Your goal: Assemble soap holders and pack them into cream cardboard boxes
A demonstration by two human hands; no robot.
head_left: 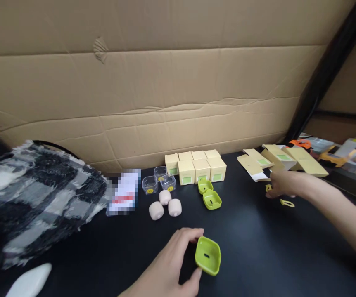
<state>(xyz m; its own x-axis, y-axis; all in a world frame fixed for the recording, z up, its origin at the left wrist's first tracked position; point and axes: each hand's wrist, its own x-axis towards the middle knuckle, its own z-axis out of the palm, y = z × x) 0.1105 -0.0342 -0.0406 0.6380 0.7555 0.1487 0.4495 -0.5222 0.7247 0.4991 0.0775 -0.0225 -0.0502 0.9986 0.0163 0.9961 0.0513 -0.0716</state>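
My left hand (178,260) grips a lime-green square silicone case (208,256) by its sides, between thumb and fingers. Its hollow faces up and shows a dark slot in the bottom. At the right, my right hand (278,185) is low over the black table, fingers closed at a small yellow strap (268,188). A second yellow strap loop (287,203) lies just below that hand. Farther back, two more green case pieces (212,200) lie joined together. Left of them are three pale pink rounded blocks (174,207) and three clear plastic cups (150,185) with yellow stickers.
Several small cream boxes (186,171) stand by the cardboard wall (165,82). Flattened cream cartons (304,161) lie behind my right hand. A black-and-white plaid bag (48,198) sits at the left, a white object (31,280) below it. Orange tools (300,143) are far right.
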